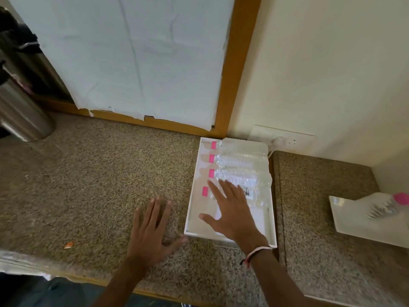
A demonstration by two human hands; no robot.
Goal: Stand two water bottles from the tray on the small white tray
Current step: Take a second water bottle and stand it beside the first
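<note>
A long white tray (192,196) lies on the granite counter with several clear water bottles (241,159) on their sides, pink caps pointing left. My right hand (230,210) hovers open, fingers spread, over the nearest bottle (254,193) in that tray; I cannot tell if it touches. My left hand (152,229) is open, flat above the counter just left of the tray. At the far right, a small white tray (349,222) holds one pink-capped bottle (387,207) standing upright.
A steel bin (20,111) stands at the back left. A wood-framed panel covered in white paper (132,58) rises behind the counter. A wall socket with a plug (281,140) sits behind the long tray. A small orange scrap (69,245) lies near the front edge.
</note>
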